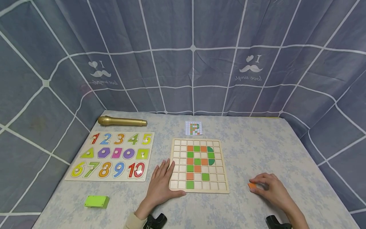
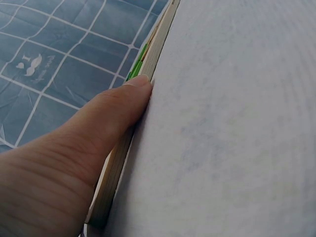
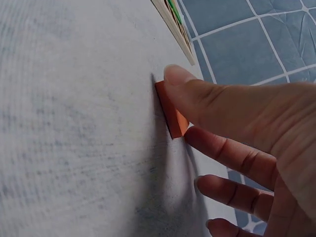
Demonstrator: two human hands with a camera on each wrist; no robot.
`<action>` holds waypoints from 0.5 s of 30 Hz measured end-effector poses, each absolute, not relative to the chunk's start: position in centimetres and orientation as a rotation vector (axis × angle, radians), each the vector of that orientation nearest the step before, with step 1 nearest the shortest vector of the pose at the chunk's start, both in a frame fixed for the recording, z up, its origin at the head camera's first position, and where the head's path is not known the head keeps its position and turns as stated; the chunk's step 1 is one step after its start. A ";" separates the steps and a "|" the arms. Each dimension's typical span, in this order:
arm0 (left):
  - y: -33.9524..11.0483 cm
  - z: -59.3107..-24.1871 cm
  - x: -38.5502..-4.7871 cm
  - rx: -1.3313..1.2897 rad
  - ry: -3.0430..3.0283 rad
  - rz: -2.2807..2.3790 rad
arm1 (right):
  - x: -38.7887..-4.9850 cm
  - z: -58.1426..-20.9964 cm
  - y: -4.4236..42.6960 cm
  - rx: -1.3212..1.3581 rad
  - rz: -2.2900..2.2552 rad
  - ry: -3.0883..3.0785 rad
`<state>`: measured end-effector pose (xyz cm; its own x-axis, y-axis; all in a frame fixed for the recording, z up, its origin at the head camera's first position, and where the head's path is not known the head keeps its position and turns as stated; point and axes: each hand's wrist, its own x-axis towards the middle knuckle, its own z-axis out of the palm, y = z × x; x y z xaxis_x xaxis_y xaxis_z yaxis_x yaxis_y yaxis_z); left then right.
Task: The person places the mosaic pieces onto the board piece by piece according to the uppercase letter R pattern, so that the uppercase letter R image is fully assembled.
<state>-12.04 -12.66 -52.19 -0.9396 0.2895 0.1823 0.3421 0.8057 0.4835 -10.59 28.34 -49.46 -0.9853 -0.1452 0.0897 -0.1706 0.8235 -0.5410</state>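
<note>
A wooden grid board [image 1: 213, 185] lies on the table with orange and green square tiles in some of its cells. Two dark green rounded pieces [image 1: 210, 149] sit at the right of the tile pattern. My left hand [image 1: 160, 186] rests along the board's left side, fingers straight, its thumb [image 2: 123, 96] against the near edge. Right of the board, my right hand [image 1: 271, 189] pinches an orange square tile [image 3: 170, 111] between thumb and index finger, low over the tabletop. Whether that tile touches the table is hard to tell. Beyond the board lies a small pattern card [image 1: 193, 128].
On the left lies a number and shape puzzle board [image 1: 111, 176]. Behind it is a gold microphone-shaped object [image 1: 123, 121], and a green block [image 1: 96, 201] sits near the front left. A grid-patterned curtain [image 1: 171, 70] surrounds the table's back and sides.
</note>
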 end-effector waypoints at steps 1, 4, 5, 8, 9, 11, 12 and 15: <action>-12.7 -52.2 -12.0 -0.507 -2.890 -0.802 | -10.6 -49.4 28.4 0.253 0.878 -2.969; -12.6 -52.2 -12.1 -0.508 -2.890 -0.798 | -10.6 -49.3 28.5 0.249 0.868 -2.996; -12.6 -52.2 -12.1 -0.508 -2.890 -0.796 | -10.6 -49.2 28.6 0.253 0.870 -2.999; -12.6 -52.2 -12.1 -0.510 -2.886 -0.797 | -10.7 -49.0 28.7 0.289 0.853 -2.995; -12.6 -52.2 -12.1 -0.511 -2.884 -0.797 | -10.8 -49.0 28.8 0.305 0.847 -2.995; -12.6 -52.2 -12.1 -0.513 -2.882 -0.794 | -11.0 -48.8 28.8 0.345 0.833 -3.001; -12.6 -52.2 -12.0 -0.513 -2.882 -0.791 | -11.0 -48.7 28.8 0.361 0.826 -3.011; -12.7 -52.2 -12.0 -0.513 -2.882 -0.780 | -11.1 -48.4 28.7 0.370 0.869 -3.052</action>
<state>-12.02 -12.66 -52.24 -0.9366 0.2921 0.1937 0.3499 0.8106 0.4696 -11.06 28.73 -48.45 -0.9718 -0.2355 0.0116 -0.2063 0.8253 -0.5256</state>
